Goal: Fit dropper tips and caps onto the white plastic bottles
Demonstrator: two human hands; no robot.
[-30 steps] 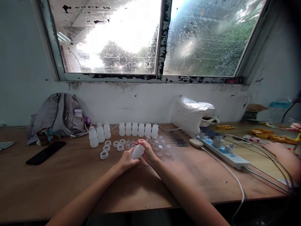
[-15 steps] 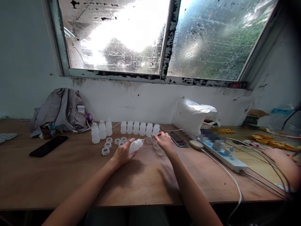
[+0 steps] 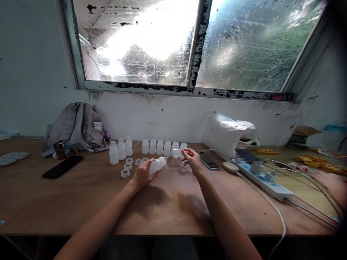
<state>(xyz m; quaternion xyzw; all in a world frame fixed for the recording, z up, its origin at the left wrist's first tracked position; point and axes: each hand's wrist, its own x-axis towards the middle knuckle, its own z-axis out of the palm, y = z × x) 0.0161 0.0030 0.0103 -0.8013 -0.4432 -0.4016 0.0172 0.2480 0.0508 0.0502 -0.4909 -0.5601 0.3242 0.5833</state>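
While the left hand grips it, a frosted white bottle, tilted, clear-nippled, right grip pinching clear cap

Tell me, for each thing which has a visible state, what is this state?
bottle in the left hand: tilted, teat fitted, uncovered
clear cap: off the bottle, in the right hand
three bottles at left: upright, capped
back-row bottles: upright, without caps
white rings: loose, lying flat
black phone: flat, screen dark
power strip: plugs inserted
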